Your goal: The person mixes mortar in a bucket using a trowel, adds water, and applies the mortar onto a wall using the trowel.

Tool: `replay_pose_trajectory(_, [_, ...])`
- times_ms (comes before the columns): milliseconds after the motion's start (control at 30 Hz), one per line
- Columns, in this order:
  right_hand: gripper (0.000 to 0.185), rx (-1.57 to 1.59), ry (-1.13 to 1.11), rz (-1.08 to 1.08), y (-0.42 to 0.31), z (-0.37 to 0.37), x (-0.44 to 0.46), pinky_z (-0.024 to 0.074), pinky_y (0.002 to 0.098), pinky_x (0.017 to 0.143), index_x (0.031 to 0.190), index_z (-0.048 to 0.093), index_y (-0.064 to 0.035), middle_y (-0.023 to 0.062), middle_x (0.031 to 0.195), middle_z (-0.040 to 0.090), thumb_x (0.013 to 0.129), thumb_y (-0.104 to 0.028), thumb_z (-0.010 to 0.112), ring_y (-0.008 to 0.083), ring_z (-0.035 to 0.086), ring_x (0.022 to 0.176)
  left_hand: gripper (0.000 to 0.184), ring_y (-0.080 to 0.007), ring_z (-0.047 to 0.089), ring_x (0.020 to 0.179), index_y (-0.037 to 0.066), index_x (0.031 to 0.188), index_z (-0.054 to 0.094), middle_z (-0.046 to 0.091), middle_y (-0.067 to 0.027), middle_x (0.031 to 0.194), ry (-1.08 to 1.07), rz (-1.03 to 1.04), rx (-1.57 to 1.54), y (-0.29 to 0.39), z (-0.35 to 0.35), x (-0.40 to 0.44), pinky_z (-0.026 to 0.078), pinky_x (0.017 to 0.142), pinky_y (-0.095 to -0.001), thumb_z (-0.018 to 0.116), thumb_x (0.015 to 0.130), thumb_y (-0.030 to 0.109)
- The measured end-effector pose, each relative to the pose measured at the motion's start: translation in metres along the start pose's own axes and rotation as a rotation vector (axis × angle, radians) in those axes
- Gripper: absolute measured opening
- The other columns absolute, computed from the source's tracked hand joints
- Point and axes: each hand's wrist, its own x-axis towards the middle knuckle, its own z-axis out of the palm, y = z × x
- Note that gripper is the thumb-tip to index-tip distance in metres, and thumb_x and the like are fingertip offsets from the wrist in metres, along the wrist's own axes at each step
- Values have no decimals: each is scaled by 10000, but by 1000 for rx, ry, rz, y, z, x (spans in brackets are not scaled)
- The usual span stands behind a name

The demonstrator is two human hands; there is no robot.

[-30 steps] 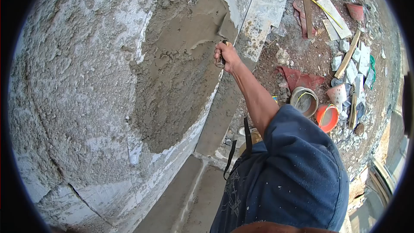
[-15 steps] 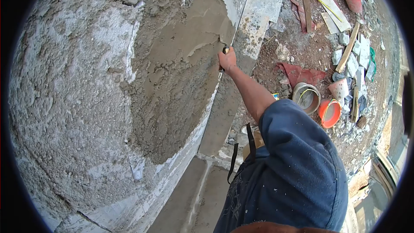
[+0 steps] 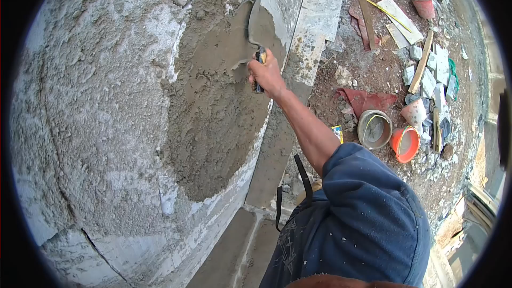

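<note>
My right hand is closed around the dark handle of a trowel. The trowel's metal blade points up and away from me, tilted against a patch of wet grey mortar on the wall. Near the blade the mortar is smoothed, while lower down it stays rough and lumpy. A small raised ridge of mortar shows just left of my hand. Pale, rough old plaster surrounds the patch on the left. My left hand is out of view.
A mortar-spotted board runs along the wall's foot. On the rubble ground to the right are a grey bucket, an orange bucket, a red cloth, a wooden strip, broken white blocks and another pinkish bucket.
My right hand has moved left with the trowel, from the patch's right edge further onto the mortar. The blade, mostly hidden before, now shows. The view has shifted slightly.
</note>
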Motion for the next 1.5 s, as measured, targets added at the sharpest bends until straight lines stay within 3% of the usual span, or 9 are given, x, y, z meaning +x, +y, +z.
replay_pose_trajectory(300, [461,-903,-89,-70,72,-87,-173,512,506,868,1202,524,-55,270,1011,685,838,-294,676,465,656,1002,723,-289,512,1365,45,1427,563,560,-171,1464,55,-115,0,-74,57,-45,376,1126,-349,459,1003,622])
replay_pose_trajectory(467, [542,-1002,98,72,105,-272,-293,514,472,912,1280,568,-67,266,1092,692,828,-342,684,432,669,1036,653,-320,452,1416,-14,1471,488,505,-192,1504,423,-302,-932,64,-20,-87,316,1191,-451,445,1046,479])
replay_pose_trajectory(567, [540,-1012,226,345,94,-381,-350,510,483,934,1281,569,-59,297,1102,686,821,-323,671,446,661,1062,552,-365,407,1446,-65,1469,462,459,-217,1536,112,-184,-1221,193,-55,-178,264,1212,-468,407,1041,279])
replay_pose_trajectory(733, [553,-1335,392,603,78,-525,-375,513,516,963,1329,561,-70,295,1110,692,846,-326,641,432,665,1087,742,-333,170,1556,6,1557,351,250,-232,1648,-1673,-234,-1506,438,-108,-401,138,1246,-431,414,1043,537])
replay_pose_trajectory(833, [450,-1473,425,711,78,-584,-345,533,511,938,1311,588,-103,257,1114,704,897,-281,574,410,683,1066,831,-424,333,1469,-55,1513,383,378,-306,1556,-2168,145,-1370,535,-173,-542,239,1216,-444,441,999,596])
replay_pose_trajectory(900, [400,-1572,419,787,110,-645,-313,542,505,921,1295,604,-128,233,1108,712,913,-230,537,404,691,1052,864,-452,363,1442,-63,1491,400,405,-323,1527,-2227,634,-1355,577,-206,-643,296,1185,-472,459,976,627])
replay_pose_trajectory(967, [348,-1678,445,788,139,-695,-280,550,510,894,1262,622,-163,192,1083,728,939,-172,493,379,705,1037,846,-488,416,1388,-58,1475,411,448,-328,1485,-2267,249,-1525,603,-276,-569,330,1159,-493,485,969,616])
replay_pose_trajectory(1067, [305,-1759,475,848,199,-768,-231,571,500,856,1223,645,-152,186,1073,732,957,-152,495,366,721,1007,898,-498,517,1279,-56,1470,361,525,-306,1397,-2276,568,-1096,627,-276,-613,403,1083,-498,586,919,617])
replay_pose_trajectory(1500, [357,-1654,405,521,227,-791,-286,575,491,758,1236,600,-153,172,972,711,888,-215,651,365,711,915,1261,-494,559,1241,-209,1473,107,525,-389,1341,-2312,518,-668,660,-277,-564,459,1045,-500,618,825,744])
